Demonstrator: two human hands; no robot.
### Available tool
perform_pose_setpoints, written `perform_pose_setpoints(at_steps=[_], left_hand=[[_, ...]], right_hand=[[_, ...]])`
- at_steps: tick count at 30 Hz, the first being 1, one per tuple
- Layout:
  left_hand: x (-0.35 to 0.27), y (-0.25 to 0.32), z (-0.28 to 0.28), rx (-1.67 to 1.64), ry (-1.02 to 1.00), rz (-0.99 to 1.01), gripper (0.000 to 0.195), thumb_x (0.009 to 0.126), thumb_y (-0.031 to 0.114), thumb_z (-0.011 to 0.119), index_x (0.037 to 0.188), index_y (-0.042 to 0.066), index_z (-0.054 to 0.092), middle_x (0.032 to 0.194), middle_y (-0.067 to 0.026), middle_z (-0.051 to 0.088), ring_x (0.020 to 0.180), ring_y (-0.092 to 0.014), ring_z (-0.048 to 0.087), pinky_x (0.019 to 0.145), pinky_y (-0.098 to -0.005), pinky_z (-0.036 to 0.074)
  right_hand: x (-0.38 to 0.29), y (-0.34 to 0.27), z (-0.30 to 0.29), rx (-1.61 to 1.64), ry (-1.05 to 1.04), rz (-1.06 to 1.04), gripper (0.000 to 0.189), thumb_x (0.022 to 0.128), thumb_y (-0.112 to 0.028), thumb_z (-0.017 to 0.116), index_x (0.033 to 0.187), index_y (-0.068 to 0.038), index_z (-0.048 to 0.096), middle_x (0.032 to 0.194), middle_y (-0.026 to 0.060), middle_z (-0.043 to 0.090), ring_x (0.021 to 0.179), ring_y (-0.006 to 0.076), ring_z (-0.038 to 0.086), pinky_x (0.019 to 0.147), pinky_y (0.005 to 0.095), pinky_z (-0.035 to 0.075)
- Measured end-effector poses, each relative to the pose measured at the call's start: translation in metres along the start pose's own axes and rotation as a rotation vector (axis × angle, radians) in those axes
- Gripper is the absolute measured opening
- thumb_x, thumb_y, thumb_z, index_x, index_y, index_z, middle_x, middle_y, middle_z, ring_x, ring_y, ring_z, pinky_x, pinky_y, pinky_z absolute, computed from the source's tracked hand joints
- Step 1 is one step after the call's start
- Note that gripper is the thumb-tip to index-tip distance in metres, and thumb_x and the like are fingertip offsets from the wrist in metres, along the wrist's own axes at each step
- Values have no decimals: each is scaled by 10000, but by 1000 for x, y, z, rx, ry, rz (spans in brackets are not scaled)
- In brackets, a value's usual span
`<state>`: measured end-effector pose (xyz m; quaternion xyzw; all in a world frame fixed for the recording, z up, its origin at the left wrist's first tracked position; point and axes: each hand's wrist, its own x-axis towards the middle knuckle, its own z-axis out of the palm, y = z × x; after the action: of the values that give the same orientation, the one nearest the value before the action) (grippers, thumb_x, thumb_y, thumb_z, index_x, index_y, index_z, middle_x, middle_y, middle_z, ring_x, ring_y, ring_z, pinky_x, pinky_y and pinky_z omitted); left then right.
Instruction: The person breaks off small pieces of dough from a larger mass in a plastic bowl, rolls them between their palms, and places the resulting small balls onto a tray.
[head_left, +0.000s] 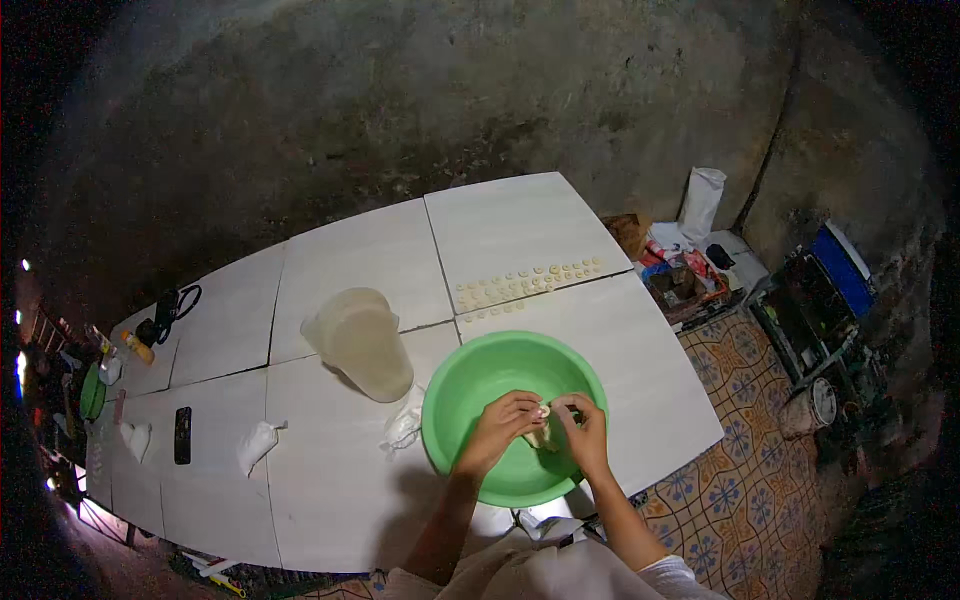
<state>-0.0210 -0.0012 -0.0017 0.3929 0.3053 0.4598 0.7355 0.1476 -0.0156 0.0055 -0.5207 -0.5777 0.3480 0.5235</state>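
Observation:
Both of my hands are over a green plastic basin (480, 375) that stands on the white tiled table. A small pale ring, apparently dough (544, 411), is at the fingertips of my left hand (506, 420). Close by on the right, my right hand (586, 433) has its thumb and fingers curled towards that ring. Whether it pinches anything is too small to make out. Below the hands, a pale lump that looks like dough (541, 439) lies in the basin, partly hidden by my left hand. Rows of similar small rings (523, 274) lie on the table beyond the basin.
Left of the basin stands a translucent plastic pitcher (360, 341), beside a crumpled plastic bag (405, 421). Farther left lie a tied white bag (259, 446), a black remote control (183, 435) and another white bag (136, 440). A bucket (814, 405) stands on the patterned floor at right.

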Motion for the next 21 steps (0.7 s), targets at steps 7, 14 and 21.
perform_pose_setpoints(at_steps=[7,14,21], left_hand=[[0,-1,-1,-13,-23,18,262,926,60,590,1166,-19,523,1047,-113,631,994,-210,640,891,-312,531],[2,-3,-4,25,-22,0,258,928,68,588,1164,-14,524,1044,-112,634,986,-193,637,875,-302,531],[0,-1,-2,0,-18,-20,254,929,65,585,1167,-4,528,1052,-104,633,993,-183,633,874,-296,530]], right_hand=[[0,1,1,-29,-10,-46,101,835,-81,682,886,6,686,903,98,638,865,187,596,785,294,460],[-1,-12,-1,-102,-8,-85,79,811,-55,666,874,-11,684,876,129,641,845,251,609,765,337,471],[-1,-9,-1,-81,62,-87,79,815,-61,670,878,-17,689,862,126,635,822,251,603,745,332,471]])
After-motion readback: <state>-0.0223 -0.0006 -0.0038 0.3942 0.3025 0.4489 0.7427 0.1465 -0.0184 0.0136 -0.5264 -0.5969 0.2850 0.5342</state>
